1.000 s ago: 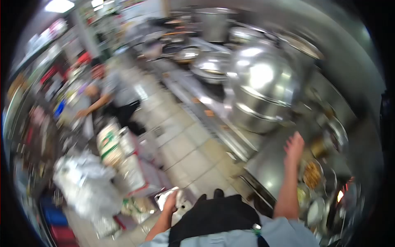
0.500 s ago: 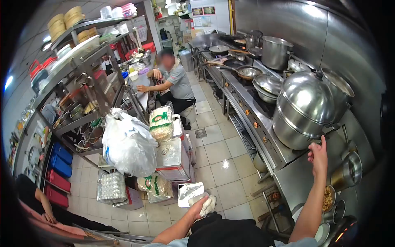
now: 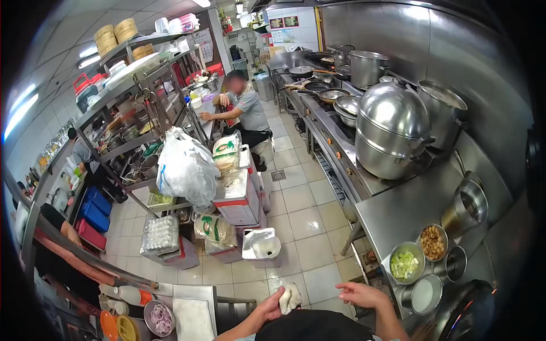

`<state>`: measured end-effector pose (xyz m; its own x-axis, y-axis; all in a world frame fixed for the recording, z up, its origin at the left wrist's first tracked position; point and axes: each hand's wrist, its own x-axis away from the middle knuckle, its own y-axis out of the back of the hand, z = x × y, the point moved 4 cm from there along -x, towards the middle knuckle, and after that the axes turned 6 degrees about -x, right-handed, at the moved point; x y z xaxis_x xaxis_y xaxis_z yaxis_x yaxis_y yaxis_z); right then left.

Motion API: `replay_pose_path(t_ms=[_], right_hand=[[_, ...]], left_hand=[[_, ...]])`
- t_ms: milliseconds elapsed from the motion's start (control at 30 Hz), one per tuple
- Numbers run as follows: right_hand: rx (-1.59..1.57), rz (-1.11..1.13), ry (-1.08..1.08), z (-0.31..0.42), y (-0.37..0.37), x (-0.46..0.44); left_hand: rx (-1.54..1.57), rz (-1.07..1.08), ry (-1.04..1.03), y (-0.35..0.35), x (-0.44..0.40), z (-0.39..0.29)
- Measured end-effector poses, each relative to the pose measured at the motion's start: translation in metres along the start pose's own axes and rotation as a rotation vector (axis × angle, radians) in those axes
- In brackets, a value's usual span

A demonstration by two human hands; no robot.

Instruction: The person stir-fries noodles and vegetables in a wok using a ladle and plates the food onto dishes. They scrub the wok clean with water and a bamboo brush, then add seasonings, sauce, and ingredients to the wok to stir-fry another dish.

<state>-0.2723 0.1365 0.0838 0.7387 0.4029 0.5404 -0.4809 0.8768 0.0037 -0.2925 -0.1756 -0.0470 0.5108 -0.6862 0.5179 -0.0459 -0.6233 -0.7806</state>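
Observation:
A crumpled white cloth (image 3: 290, 298) is gripped in my left hand (image 3: 274, 305), low in the view, in front of my dark apron. My right hand (image 3: 362, 297) holds nothing; its fingers are loosely spread, just left of the steel counter (image 3: 364, 227). Bowls near it on the counter hold chopped green vegetable (image 3: 404, 265), brown chunks (image 3: 433, 241) and a whitish content (image 3: 425, 294). Farther up on the stove stands a large domed steamer pot (image 3: 392, 131), apart from both hands.
To the left are a steel shelf rack (image 3: 122, 148), a hanging white plastic bag (image 3: 187, 165) and stacked tins (image 3: 236, 204). A seated person (image 3: 250, 111) works at the far table. Lower left, a bowl of sliced onion (image 3: 159, 318) stands beside a folded cloth (image 3: 193, 318).
My right hand has come down and left, away from the steamer pot. The camera view has shifted, bringing the counter's bowls and the lower-left table into sight. My left hand still holds the cloth.

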Motion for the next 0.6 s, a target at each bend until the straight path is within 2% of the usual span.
replay_pose_path(t_ms=[133, 233, 267, 367, 400, 500, 533, 600], right_hand=[[-0.012, -0.132, -0.026, -0.049, -0.041, 0.071], [-0.03, -0.212, 0.009, -0.082, -0.076, 0.101], [-0.07, -0.229, -0.047, -0.081, -0.091, 0.113], [-0.051, -0.285, -0.168, -0.108, -0.135, 0.134], [0.011, -0.316, -0.145, -0.112, -0.15, 0.139], [0.037, -0.313, -0.158, -0.124, -0.176, 0.159], [-0.041, -0.315, -0.161, -0.131, -0.182, 0.166], [0.023, -0.339, -0.149, -0.135, -0.192, 0.175]], left_hand=[[-0.018, -0.047, 0.084, 0.008, -0.001, 0.028], [-0.154, -0.107, -0.014, 0.003, -0.009, 0.031], [-0.237, -0.191, -0.05, -0.004, -0.006, 0.033], [-0.353, -0.204, -0.069, -0.015, 0.009, 0.04], [-0.356, -0.227, -0.068, -0.018, 0.015, 0.046], [-0.345, -0.222, -0.037, -0.017, 0.04, 0.063], [-0.335, -0.204, -0.026, -0.009, 0.045, 0.071], [-0.322, -0.159, 0.005, 0.016, 0.043, 0.087]])
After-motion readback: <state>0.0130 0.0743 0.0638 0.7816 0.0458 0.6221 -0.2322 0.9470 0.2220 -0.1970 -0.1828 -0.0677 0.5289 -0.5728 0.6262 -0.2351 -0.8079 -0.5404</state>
